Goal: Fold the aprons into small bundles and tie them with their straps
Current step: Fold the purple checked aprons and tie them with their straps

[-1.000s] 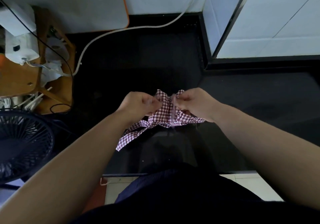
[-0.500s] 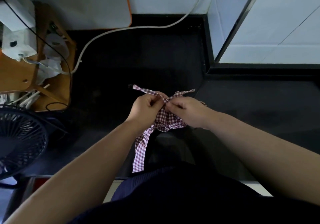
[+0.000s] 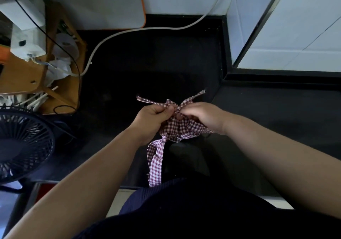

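Evidently, the straps [image 3: 177, 107] are crossed atop the gingham apron bundle [image 3: 181, 130], midway between left hand [image 3: 154, 115] and right hand [image 3: 204, 116]. One strap is pinched by each.

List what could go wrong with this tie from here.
1. The two strap ends poking up look short, so a harder pull might slip one free.
2. The bundle, pinched between the left hand and the right hand, looks rumpled and may unfold when released.
3. The long strip hanging over the counter edge could snag.
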Available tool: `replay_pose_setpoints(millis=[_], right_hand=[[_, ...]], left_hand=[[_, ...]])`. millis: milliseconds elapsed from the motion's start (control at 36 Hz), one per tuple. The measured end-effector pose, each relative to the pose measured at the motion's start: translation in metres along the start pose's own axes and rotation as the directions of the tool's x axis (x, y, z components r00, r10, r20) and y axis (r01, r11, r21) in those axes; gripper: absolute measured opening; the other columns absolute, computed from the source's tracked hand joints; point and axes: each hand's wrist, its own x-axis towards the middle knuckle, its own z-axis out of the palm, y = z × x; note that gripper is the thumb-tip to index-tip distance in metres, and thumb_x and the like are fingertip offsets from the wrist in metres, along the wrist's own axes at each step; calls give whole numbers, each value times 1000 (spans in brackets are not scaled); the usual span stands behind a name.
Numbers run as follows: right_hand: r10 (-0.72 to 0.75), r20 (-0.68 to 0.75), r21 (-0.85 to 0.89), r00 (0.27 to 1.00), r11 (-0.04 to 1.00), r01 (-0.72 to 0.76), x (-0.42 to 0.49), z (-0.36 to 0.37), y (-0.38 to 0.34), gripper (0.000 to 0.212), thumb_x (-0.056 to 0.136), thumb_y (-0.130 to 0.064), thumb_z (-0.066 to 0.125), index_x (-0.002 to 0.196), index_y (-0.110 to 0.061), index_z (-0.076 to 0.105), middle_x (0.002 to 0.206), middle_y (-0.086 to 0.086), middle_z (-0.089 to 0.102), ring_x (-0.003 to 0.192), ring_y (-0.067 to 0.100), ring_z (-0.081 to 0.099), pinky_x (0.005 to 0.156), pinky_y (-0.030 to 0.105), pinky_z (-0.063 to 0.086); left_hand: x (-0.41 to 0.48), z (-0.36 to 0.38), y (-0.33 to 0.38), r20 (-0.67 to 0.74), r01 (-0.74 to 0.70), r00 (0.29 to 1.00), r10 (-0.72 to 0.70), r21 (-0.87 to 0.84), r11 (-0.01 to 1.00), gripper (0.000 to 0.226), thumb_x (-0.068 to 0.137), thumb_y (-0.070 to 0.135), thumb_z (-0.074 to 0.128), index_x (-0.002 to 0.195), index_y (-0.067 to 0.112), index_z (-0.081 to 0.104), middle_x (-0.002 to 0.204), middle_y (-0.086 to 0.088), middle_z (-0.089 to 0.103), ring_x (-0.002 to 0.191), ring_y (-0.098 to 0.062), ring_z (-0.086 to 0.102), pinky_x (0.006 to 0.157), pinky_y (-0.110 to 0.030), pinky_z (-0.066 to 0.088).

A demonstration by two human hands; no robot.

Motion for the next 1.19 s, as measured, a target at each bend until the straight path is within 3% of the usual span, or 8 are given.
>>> replay_pose_setpoints(millis=[83, 167, 278, 500, 639, 750, 1028, 1194], right_hand=[[89, 42, 185, 995, 978, -95, 2, -6, -3, 22, 98, -18, 48, 107, -11, 66, 100, -7, 69, 98, 11, 60, 78, 14, 47], [20, 45, -114, 999, 993, -14, 2, -11, -6, 43, 92, -53, 46, 118, -23, 63, 130, -10, 54, 125, 7, 45, 96, 10, 34], [-10, 19, -421, 1000, 907, 17, 0, -11, -7, 34, 83, -55, 61, 69, -24, 63, 72, -11, 57, 70, 2, 52, 62, 18, 37], [-108, -26, -552, 994, 830, 75, 1, -1, -4, 44, 98, -34, 49, 82, 3, 65, 71, 12, 58, 68, 19, 56, 62, 30, 43], [31, -44, -232, 999, 972, -40, 1, -3, -11, 20, 94, -21, 55, 96, -8, 71, 103, 3, 67, 98, 14, 59, 80, 18, 44], [171, 72, 346, 983, 920, -185, 0, -6, -5, 27, 92, -15, 56, 115, -4, 65, 115, 18, 67, 108, 31, 63, 98, 43, 48], [67, -101, 541, 993, 841, -2, 2, 7, 9, 13, 95, -17, 55, 90, -8, 64, 94, 11, 67, 88, 25, 66, 86, 42, 53], [2, -371, 290, 929, 950, 114, 5, 15, 22, 30, 98, -23, 52, 75, -6, 58, 78, 11, 61, 79, 24, 61, 77, 39, 50]], left_hand=[[2, -7, 2, 90, 35, 995, -37, 14, 999, 22, 75, 22, 62, 90, 9, 72, 94, -12, 73, 92, -23, 68, 86, -34, 54], [3, -6, 8, 107, -4, 994, -8, 111, 994, 16, 81, 18, 62, 89, 10, 73, 93, -9, 73, 91, -18, 68, 87, -28, 54], [3, -5, 13, 100, -31, 995, 13, 188, 982, 13, 90, 7, 59, 92, 10, 72, 95, -6, 73, 93, -15, 69, 88, -24, 54], [-1, 2, 6, -11, 6, 1000, -6, -28, 1000, 29, 70, 17, 69, 95, 3, 72, 101, -14, 73, 97, -21, 69, 79, -24, 56], [-2, 5, 7, -22, -6, 1000, 5, -56, 998, 33, 68, 17, 69, 98, 3, 71, 104, -13, 72, 99, -21, 69, 83, -26, 57], [-4, 4, 5, -25, -14, 1000, 13, -71, 997, 26, 68, 16, 70, 91, 6, 75, 101, -16, 73, 98, -25, 70, 81, -30, 57], [-9, 9, 5, 1, -29, 1000, 29, -45, 999, 23, 70, 18, 67, 90, 10, 76, 101, -13, 73, 99, -24, 69, 85, -32, 56], [-10, 5, -2, -184, -3, 983, -20, -125, 992, 13, 87, 12, 63, 82, 9, 75, 94, -13, 74, 92, -27, 70, 82, -39, 56]])
